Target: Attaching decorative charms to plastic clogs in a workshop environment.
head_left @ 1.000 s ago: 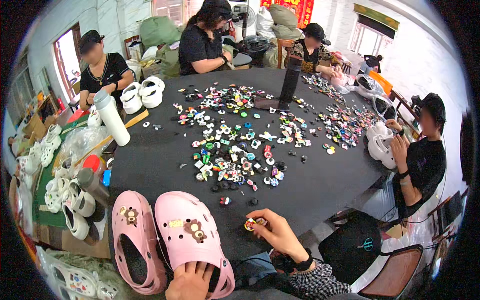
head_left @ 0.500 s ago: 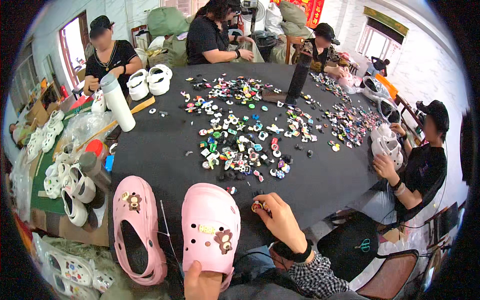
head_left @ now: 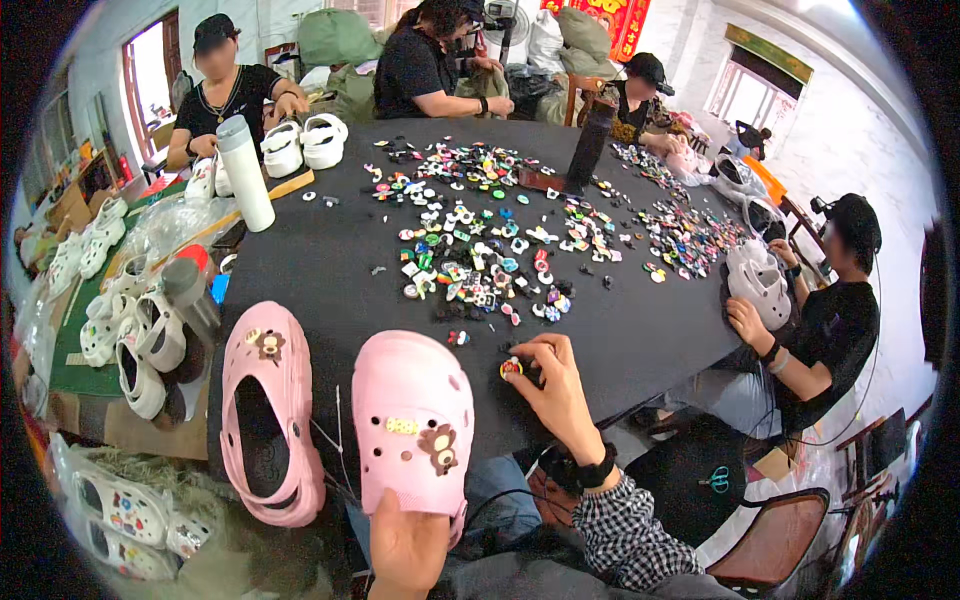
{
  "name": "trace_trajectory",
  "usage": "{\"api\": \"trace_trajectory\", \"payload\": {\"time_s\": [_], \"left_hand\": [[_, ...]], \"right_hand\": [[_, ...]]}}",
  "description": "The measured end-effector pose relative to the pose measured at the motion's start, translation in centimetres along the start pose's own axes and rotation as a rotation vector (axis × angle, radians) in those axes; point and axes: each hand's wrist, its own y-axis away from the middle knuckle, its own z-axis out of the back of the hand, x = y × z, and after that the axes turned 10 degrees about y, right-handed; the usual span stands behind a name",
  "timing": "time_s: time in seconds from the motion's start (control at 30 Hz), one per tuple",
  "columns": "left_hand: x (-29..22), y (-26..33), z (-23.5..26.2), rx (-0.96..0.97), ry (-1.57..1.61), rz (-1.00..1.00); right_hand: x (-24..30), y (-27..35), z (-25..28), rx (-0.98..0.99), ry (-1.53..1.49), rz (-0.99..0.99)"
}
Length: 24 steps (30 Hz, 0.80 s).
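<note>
Held pink clog (head_left: 415, 390) just tipped up, clear of its mate (head_left: 295, 350) at the desk (head_left: 330, 270) edge; seems to leave its bare holes well exposed. Left hand (head_left: 408, 545) grips it, thumb outside, other fingers hidden. Right hand (head_left: 555, 395) pinches a round charm (head_left: 512, 367), fingers nearly together. A second ago: clogs side by side, left fingers visible in the opening.

Pink clogs (head_left: 412, 378) smth matt plast., tabletop (head_left: 320, 265) matt, sleeve (head_left: 632, 530) cloth.

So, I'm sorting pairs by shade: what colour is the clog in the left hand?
The clog is light pink; the head view shows it best.
</note>
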Motion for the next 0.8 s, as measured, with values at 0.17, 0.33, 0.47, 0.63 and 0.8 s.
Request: {"api": "trace_trajectory", "payload": {"time_s": [0.17,0.33,0.47,0.63,0.8], "left_hand": [[0.4,-0.2,-1.7,0.112,-0.267,-0.022],[1.1,-0.2,0.2,0.11,-0.158,-0.09],[1.4,0.2,0.6,0.097,-0.182,-0.106],[2.1,-0.4,2.0,0.226,-0.385,-0.157],[2.3,0.0,0.7,0.209,-0.317,-0.225]], "right_hand": [[-0.9,0.4,0.3,-0.118,-0.134,-0.024],[1.3,3.1,2.1,-0.163,-0.33,-0.054],[5.6,5.5,3.0,-0.148,-0.646,-0.197],[6.9,7.3,3.5,0.061,-0.662,-0.119],[8.5,8.0,4.4,0.121,-0.555,-0.001]]}}
